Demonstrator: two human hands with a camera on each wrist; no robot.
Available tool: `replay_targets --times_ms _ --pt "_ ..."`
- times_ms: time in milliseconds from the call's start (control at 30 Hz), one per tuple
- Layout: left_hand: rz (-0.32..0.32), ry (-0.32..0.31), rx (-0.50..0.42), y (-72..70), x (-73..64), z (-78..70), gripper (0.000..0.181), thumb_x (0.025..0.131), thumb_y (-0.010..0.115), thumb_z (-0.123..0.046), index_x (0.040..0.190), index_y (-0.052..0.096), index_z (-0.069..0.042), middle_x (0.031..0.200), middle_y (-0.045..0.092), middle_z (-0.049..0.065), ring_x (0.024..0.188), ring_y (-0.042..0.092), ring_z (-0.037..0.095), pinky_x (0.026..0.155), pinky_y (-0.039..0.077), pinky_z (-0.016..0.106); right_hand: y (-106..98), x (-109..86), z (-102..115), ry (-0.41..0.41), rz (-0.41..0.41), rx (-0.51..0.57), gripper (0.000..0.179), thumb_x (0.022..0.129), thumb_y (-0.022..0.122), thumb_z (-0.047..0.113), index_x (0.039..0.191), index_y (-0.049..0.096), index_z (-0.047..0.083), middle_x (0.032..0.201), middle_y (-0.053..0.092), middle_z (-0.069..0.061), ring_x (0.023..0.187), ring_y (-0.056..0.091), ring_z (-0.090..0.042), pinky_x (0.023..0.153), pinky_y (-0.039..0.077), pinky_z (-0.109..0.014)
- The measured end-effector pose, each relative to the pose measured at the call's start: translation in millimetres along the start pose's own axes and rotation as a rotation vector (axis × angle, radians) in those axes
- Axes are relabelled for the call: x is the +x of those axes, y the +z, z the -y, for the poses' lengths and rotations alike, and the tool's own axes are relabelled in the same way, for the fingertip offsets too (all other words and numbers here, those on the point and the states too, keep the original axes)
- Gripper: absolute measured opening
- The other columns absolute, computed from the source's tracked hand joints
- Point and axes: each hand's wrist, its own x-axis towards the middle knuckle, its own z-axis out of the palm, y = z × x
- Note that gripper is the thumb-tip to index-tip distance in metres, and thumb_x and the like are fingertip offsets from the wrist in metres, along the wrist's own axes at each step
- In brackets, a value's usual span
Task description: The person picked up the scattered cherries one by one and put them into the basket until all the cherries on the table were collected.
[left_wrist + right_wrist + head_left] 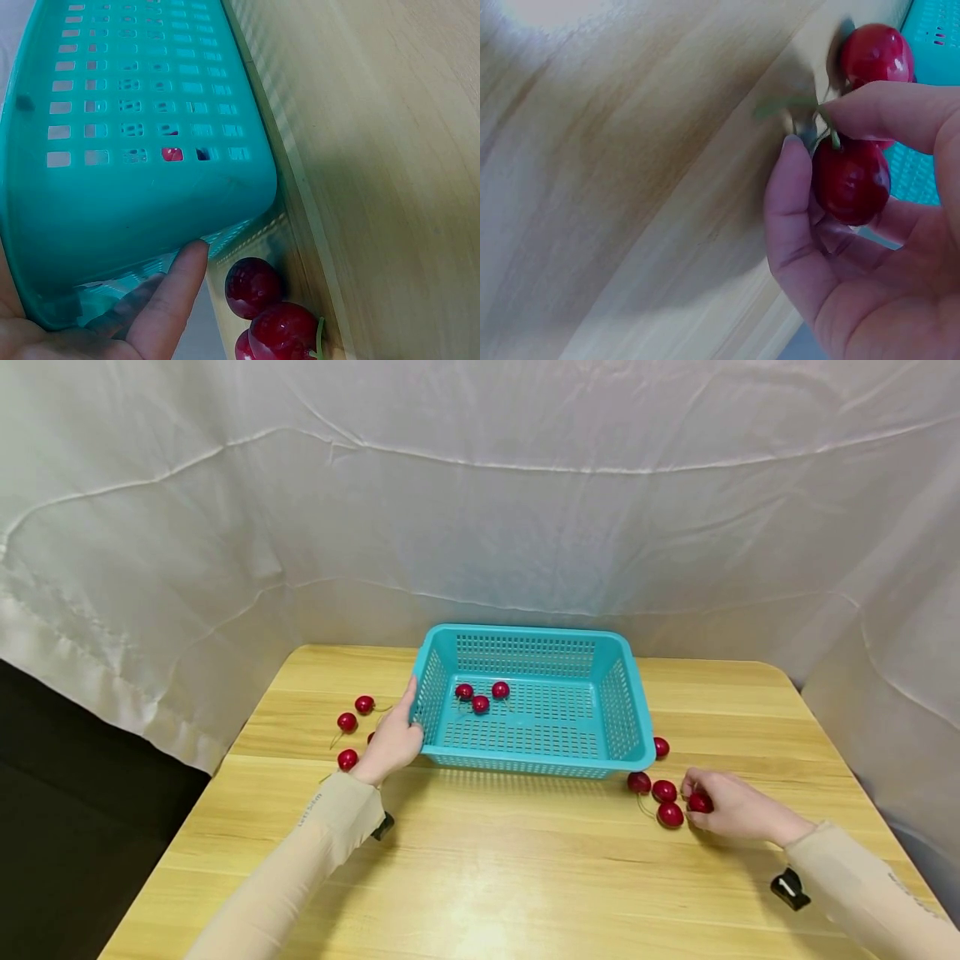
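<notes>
A turquoise plastic basket stands on the table with three cherries inside. My left hand holds its left side near the front corner; in the left wrist view a finger lies against the outside wall below the rim. To the right of the basket, my right hand holds a cherry with thumb and fingers round it and its green stem. Beside that hand, several loose cherries lie near the basket's front right corner.
Left of the basket, several more cherries with stems lie on the wooden table. A pale cloth hangs behind the table and at its sides. Another cherry sits close against the basket's right wall.
</notes>
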Motion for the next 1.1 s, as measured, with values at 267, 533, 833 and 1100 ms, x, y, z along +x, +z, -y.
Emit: replay_targets --times_ms 267,533,833,1100 --pt "-0.003 0.012 0.017 -0.2 0.8 -0.3 0.077 0.099 0.038 -0.01 0.163 -0.001 -0.028 0.171 0.014 0.008 0.155 0.024 0.036 0.124 0.024 0.055 -1 -0.7 -1 -0.003 -0.004 0.001 0.019 0.08 0.071 0.004 0.088 0.056 0.012 0.074 0.051 0.005 0.066 0.042 -0.003 0.059 0.037 -0.02" --pt "-0.005 0.01 0.017 -0.5 0.9 -1.8 0.077 0.099 0.038 -0.01 0.163 -0.001 -0.029 0.171 0.014 0.008 0.155 0.024 0.036 0.124 0.024 0.055 -5 -2.7 -1 -0.004 -0.011 0.008 0.016 0.082 0.069 0.003 0.088 0.055 0.011 0.075 0.05 0.005 0.066 0.041 -0.004 0.059 0.034 -0.021" --pt "-0.008 0.011 0.024 -0.7 0.9 -0.7 0.078 0.099 0.038 -0.009 0.163 -0.001 -0.028 0.171 0.013 0.007 0.155 0.024 0.035 0.124 0.024 0.055 -9 -3.9 -1 -0.01 -0.01 0.002 0.017 0.082 0.069 0.001 0.084 0.055 0.011 0.073 0.049 0.005 0.064 0.038 -0.003 0.058 0.032 -0.021" --pt "-0.006 0.019 0.023 -0.7 0.0 0.7 0.078 0.098 0.038 -0.007 0.163 -0.001 -0.026 0.171 0.012 0.008 0.155 0.023 0.037 0.124 0.024 0.056 -17 -3.3 -1 -0.023 -0.033 -0.005 0.011 0.081 0.067 -0.001 0.084 0.059 0.007 0.077 0.054 0.004 0.066 0.041 -0.003 0.058 0.035 -0.021"
